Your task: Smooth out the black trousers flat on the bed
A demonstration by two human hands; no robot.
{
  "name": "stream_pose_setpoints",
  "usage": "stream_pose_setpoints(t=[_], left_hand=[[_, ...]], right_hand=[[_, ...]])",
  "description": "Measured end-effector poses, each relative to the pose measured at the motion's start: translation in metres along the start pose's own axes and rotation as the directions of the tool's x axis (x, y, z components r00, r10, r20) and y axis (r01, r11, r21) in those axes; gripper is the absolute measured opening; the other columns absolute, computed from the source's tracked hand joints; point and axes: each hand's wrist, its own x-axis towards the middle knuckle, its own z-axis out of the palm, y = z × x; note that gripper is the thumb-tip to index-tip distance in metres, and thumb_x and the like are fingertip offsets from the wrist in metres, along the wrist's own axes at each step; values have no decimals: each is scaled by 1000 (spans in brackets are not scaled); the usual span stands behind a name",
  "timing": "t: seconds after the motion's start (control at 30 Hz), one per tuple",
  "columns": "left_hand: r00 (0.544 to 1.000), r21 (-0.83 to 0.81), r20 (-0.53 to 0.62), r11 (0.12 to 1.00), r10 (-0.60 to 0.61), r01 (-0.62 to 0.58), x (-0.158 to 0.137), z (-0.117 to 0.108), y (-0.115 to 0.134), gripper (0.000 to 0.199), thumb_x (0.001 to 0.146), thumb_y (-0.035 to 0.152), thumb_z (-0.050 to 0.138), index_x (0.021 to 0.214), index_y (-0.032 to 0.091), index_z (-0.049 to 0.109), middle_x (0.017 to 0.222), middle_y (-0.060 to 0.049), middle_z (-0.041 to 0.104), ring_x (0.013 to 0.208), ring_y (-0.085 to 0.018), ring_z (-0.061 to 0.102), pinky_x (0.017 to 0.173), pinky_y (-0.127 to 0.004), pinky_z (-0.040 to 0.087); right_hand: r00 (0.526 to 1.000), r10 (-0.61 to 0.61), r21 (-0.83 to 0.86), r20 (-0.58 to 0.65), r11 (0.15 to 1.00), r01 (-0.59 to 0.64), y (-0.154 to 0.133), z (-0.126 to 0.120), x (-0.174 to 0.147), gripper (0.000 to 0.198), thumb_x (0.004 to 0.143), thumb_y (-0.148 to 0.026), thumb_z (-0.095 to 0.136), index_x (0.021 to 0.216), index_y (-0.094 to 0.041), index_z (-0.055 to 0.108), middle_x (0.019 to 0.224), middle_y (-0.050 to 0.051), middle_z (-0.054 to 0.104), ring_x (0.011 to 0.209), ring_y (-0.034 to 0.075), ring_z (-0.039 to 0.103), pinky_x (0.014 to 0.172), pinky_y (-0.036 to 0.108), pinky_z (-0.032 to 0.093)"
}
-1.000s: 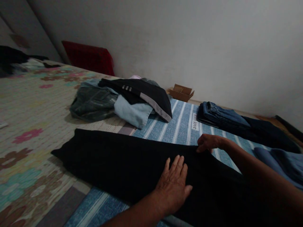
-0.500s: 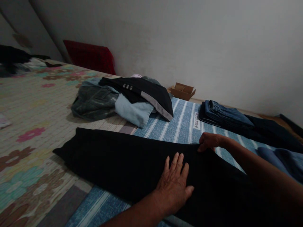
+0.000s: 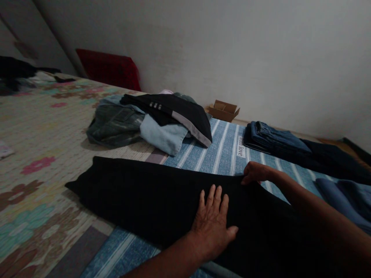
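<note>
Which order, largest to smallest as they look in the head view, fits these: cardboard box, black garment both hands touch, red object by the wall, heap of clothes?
1. Black garment
2. Heap of clothes
3. Red object
4. Cardboard box

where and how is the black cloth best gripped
Probably by its far edge, pinched from the right, where the right hand holds it: the black cloth lies mostly flat, so its thin edge suits pinching. The left hand rests flat on top.
</note>
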Motion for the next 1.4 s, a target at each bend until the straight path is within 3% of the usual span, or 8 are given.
stream_pose_setpoints(t=[0.4, 0.6, 1.03, 1.23, 1.4], left_hand=[[999, 18, 45, 1000, -12, 12, 4, -4, 0, 76, 85, 65, 30, 143, 16, 29, 153, -14, 13, 140, -31, 0, 109, -59, 7], [998, 39, 58, 999, -14, 12, 6, -7, 1, 76, 85, 65, 30, 142, 14, 31, 152, -17, 17, 140, -32, 3, 109, -60, 8], [999, 67, 42, 998, -7, 4, 5, -8, -3, 76, 84, 64, 32, 143, 16, 28, 152, -15, 17, 140, -31, 4, 109, -58, 9], [985, 3, 167, 999, -46, 46, 9, -39, 1, 77, 82, 55, 43, 144, 13, 24, 153, -15, 14, 140, -30, 6, 110, -53, 13], [972, 143, 110, 971, -208, 192, 10, -56, -7, 75, 83, 51, 43, 141, 6, 29, 151, -18, 15, 140, -30, 6, 111, -51, 10]], right_hand=[[999, -32, 148, -26, 988, 35, 10, 2, -5, 22, 58, -37, 66, 55, -17, 60, 52, -2, 54, 53, 12, 51, 48, 23, 41], [994, -6, 132, -107, 991, 21, 7, 6, -3, 15, 56, -29, 66, 53, -17, 58, 47, -4, 50, 47, 10, 46, 44, 22, 37], [959, 40, 170, -280, 985, 9, 5, 16, -11, 17, 58, -30, 72, 61, -16, 63, 52, -4, 53, 51, 11, 48, 47, 22, 35], [946, 55, 171, -319, 985, 0, 10, 20, -5, 17, 62, -27, 74, 72, -16, 65, 57, -4, 57, 56, 12, 54, 51, 21, 39], [956, 48, 135, -289, 991, -9, 10, 19, -5, 19, 76, -30, 69, 82, -14, 62, 68, -3, 59, 60, 11, 55, 56, 24, 45]])
